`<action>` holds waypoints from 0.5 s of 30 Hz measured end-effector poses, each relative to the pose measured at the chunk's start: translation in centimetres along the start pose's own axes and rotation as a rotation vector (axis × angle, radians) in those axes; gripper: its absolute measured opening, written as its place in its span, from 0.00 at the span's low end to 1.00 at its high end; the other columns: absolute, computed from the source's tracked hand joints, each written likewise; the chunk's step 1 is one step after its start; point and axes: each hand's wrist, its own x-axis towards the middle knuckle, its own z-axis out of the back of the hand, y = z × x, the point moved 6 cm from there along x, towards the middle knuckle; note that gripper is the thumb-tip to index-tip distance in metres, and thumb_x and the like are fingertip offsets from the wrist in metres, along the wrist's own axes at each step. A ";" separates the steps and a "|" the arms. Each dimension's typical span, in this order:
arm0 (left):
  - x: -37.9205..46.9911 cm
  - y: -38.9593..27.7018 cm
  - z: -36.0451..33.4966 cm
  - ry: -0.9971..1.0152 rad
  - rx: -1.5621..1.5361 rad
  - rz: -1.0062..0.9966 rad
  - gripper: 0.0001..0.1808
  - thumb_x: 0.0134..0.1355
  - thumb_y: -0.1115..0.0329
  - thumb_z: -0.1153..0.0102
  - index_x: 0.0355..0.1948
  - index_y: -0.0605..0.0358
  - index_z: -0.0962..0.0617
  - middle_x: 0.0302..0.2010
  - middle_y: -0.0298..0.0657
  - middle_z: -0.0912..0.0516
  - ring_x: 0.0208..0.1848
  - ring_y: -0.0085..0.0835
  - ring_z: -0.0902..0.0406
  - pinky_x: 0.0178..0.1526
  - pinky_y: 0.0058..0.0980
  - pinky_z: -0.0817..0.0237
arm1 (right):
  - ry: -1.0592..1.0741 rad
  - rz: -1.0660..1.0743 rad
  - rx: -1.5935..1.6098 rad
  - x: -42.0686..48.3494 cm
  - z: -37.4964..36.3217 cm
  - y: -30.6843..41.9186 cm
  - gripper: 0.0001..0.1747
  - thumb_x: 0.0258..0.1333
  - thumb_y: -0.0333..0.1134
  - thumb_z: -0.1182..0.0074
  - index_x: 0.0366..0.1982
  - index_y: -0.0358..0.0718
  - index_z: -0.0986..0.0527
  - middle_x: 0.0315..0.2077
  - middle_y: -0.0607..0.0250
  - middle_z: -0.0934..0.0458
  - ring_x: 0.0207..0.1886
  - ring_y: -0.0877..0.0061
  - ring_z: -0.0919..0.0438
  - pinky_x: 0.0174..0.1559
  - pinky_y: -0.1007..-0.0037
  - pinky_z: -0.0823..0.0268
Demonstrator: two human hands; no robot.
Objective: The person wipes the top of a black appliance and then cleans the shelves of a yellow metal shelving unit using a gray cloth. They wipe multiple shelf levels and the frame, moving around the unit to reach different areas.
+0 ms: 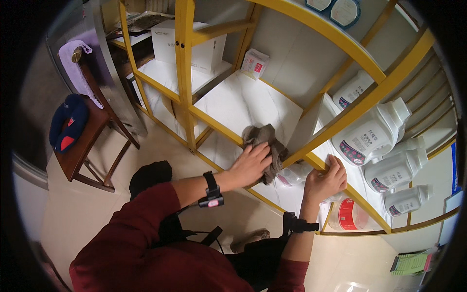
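Observation:
My left hand [251, 164] presses on a crumpled brown cloth [268, 140], its fingers spread over the fabric. The cloth lies over the front edge of a white marble-patterned shelf board [233, 98] in a yellow-framed rack [185, 73]. My right hand [326, 182] grips the rack's yellow front rail [359, 202], to the right of the cloth. Both wrists wear black straps. A small white and pink box [254, 64] stands at the back of the shelf.
Large white detergent bottles [368, 135] stand on the right shelf. A bottle with a red label [348, 215] sits lower down. At left are a white carton [189, 47] and a wooden chair [85, 146] with a navy neck pillow [69, 122] and a purple towel [74, 69].

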 end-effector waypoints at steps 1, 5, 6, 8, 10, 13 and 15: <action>0.3 0.5 0.0 -0.014 -0.008 -0.033 0.30 0.50 0.62 0.32 0.54 0.57 0.25 0.63 0.49 0.29 0.71 0.46 0.41 0.63 0.45 0.46 | -0.005 0.012 0.005 0.0 0.0 0.0 0.30 0.34 0.22 0.42 0.47 0.45 0.24 0.49 0.66 0.22 0.55 0.66 0.27 0.59 0.62 0.46; 0.3 2.6 0.2 0.012 -0.057 -0.096 0.30 0.47 0.61 0.28 0.51 0.53 0.24 0.64 0.45 0.29 0.72 0.42 0.41 0.64 0.44 0.46 | 0.014 0.027 0.012 -0.1 0.1 -0.1 0.29 0.36 0.23 0.41 0.48 0.45 0.24 0.49 0.66 0.22 0.55 0.66 0.27 0.60 0.61 0.46; 0.1 3.5 0.3 0.040 -0.070 -0.090 0.29 0.47 0.61 0.28 0.51 0.54 0.24 0.64 0.45 0.29 0.73 0.42 0.43 0.65 0.45 0.47 | 0.015 0.030 0.012 -0.1 0.1 -0.2 0.30 0.36 0.23 0.41 0.48 0.45 0.24 0.49 0.66 0.22 0.55 0.66 0.27 0.60 0.61 0.46; -0.5 5.5 0.9 0.064 -0.077 -0.067 0.29 0.47 0.61 0.27 0.50 0.55 0.24 0.65 0.47 0.30 0.74 0.42 0.44 0.66 0.45 0.47 | 0.020 0.032 0.020 -0.1 0.1 -0.3 0.31 0.35 0.22 0.42 0.49 0.45 0.24 0.50 0.66 0.22 0.55 0.65 0.27 0.60 0.61 0.46; -1.8 8.1 2.1 0.046 -0.066 -0.010 0.28 0.48 0.65 0.29 0.50 0.58 0.24 0.66 0.49 0.30 0.74 0.45 0.42 0.66 0.46 0.45 | 0.031 0.024 0.027 -0.1 0.1 -0.4 0.31 0.34 0.22 0.42 0.49 0.45 0.25 0.50 0.66 0.22 0.55 0.65 0.27 0.60 0.61 0.46; -3.3 12.7 3.6 0.029 -0.081 0.101 0.30 0.47 0.71 0.32 0.53 0.61 0.26 0.67 0.51 0.32 0.74 0.47 0.43 0.69 0.48 0.46 | 0.038 0.006 0.026 0.0 0.1 -0.5 0.32 0.33 0.22 0.42 0.49 0.45 0.25 0.50 0.66 0.22 0.55 0.65 0.28 0.59 0.61 0.46; -4.5 16.1 4.5 0.023 -0.040 0.174 0.31 0.46 0.72 0.33 0.54 0.61 0.26 0.67 0.50 0.32 0.75 0.48 0.44 0.70 0.48 0.46 | 0.036 -0.002 0.028 0.0 0.2 -0.4 0.32 0.33 0.22 0.42 0.49 0.45 0.25 0.50 0.66 0.22 0.55 0.65 0.28 0.59 0.61 0.46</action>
